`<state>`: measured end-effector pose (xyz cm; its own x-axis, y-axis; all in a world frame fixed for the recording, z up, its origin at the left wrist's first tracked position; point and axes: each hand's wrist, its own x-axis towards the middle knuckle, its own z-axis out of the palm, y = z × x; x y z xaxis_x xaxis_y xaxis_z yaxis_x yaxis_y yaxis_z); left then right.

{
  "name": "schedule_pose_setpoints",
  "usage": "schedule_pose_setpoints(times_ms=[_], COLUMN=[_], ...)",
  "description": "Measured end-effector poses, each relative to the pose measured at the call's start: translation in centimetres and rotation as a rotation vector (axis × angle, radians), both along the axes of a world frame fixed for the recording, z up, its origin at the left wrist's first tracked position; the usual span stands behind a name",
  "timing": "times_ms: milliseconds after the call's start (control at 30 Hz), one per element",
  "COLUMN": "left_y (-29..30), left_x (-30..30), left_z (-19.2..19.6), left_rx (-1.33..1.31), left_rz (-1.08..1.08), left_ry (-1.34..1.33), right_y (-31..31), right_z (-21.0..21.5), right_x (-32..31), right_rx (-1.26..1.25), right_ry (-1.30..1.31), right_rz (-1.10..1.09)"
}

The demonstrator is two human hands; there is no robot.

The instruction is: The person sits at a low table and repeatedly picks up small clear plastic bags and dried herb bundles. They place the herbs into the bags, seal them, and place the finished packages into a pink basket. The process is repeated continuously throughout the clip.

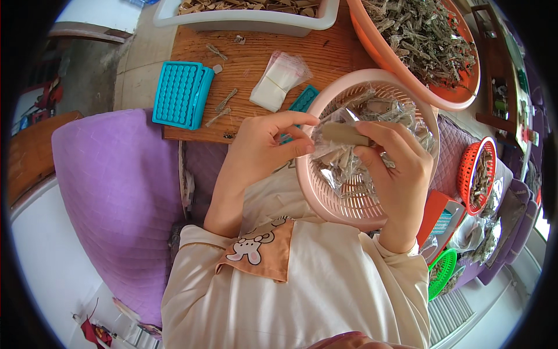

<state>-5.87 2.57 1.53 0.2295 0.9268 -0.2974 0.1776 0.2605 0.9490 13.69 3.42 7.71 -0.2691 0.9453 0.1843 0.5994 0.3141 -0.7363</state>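
Note:
Above a pink slotted basket [317,195], my right hand [401,157] grips a flat olive-brown strip [342,134] between thumb and fingers. The strip lies in or against a small clear plastic bag [347,115]; I cannot tell how far inside it is. My left hand [267,145] pinches the bag's left edge with thumb and forefinger. Beneath the hands, the basket holds several clear packets [349,166] with brownish dried pieces in them. A stack of flat clear bags [280,80] with a band round it lies on the wooden table [325,49], beyond my left hand.
Teal moulded trays [180,95] sit at the table's left edge, near dry sprigs [226,100]. A white tub [250,24] of brown pieces stands at the back. Right of it is a large orange basin [465,96] of dried plant matter. Red [468,168] and green [447,270] baskets stand right.

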Motion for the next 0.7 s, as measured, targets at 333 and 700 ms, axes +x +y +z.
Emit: schedule_pose_setpoints(times_ms=[333, 700], left_y=[-1.1, -1.6], left_x=[1.3, 1.9], left_z=[1.6, 0.6], left_rx=[0.073, -0.005], left_rz=[-0.004, -0.073], left_ry=[0.134, -0.163], right_y=[0.3, 0.2], right_z=[-0.1, -0.8], right_x=[-0.4, -0.2], right_rx=[-0.167, -0.24], right_ry=[0.024, 0.092], right_rz=[0.062, 0.223])
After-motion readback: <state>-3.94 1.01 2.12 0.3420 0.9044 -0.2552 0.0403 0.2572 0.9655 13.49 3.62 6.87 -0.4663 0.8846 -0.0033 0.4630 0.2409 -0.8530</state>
